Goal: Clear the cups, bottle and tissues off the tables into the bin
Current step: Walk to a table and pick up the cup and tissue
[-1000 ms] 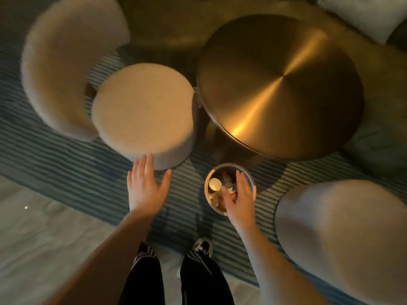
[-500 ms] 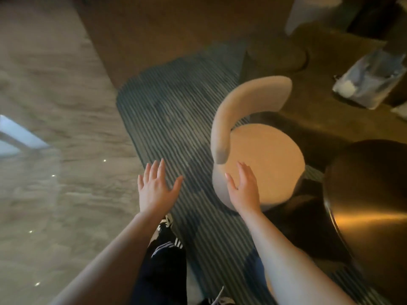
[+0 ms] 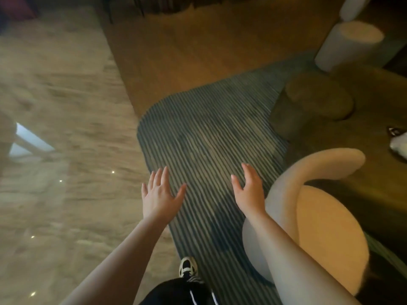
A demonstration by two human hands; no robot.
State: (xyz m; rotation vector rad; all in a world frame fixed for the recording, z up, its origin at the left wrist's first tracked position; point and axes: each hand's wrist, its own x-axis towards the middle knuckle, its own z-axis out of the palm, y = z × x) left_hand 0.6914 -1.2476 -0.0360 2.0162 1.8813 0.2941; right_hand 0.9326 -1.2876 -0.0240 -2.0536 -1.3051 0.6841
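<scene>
Right now both hands are empty, fingers spread: the left hand (image 3: 159, 195) and the right hand (image 3: 250, 192) hover over the grey striped rug (image 3: 209, 137). Beside the right forearm stands a cream round upholstered chair (image 3: 326, 234). No bin, cups, bottle or tissues can be made out; a blurred whitish object (image 3: 399, 144) is cut off at the right edge.

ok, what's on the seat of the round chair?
Nothing shows on the visible part of the chair seat. The right forearm crosses its near-left side and the curved backrest overhangs the far edge, so those parts are hidden.
</scene>
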